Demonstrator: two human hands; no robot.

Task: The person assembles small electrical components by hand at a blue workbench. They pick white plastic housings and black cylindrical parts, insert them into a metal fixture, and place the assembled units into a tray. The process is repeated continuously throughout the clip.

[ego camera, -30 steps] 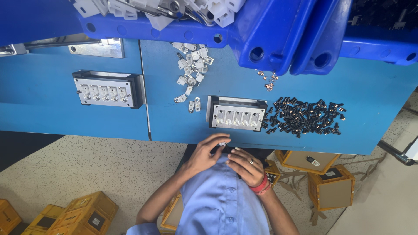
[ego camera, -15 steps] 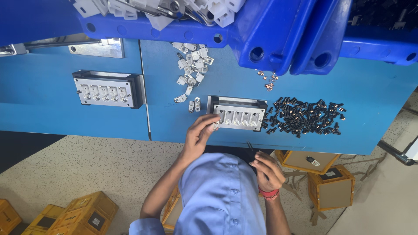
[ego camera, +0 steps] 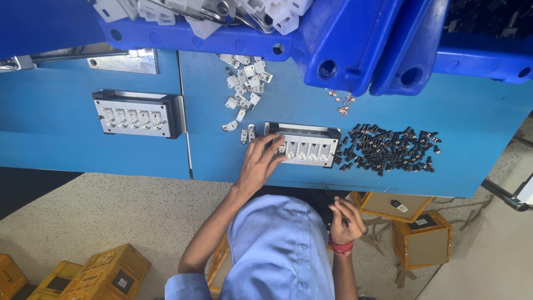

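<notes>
Now | left hand (ego camera: 258, 164) spread on metal fixture (ego camera: 304, 145) | right hand (ego camera: 345, 220) pinching thin tool (ego camera: 328, 194) | black parts (ego camera: 388, 149) beside

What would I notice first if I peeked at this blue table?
Probably the left hand touching the near metal block with its row of holes, in the middle of the blue table. Just right of it lies a heap of small dark parts, and the right hand holds a thin tool near the person's lap.
</notes>
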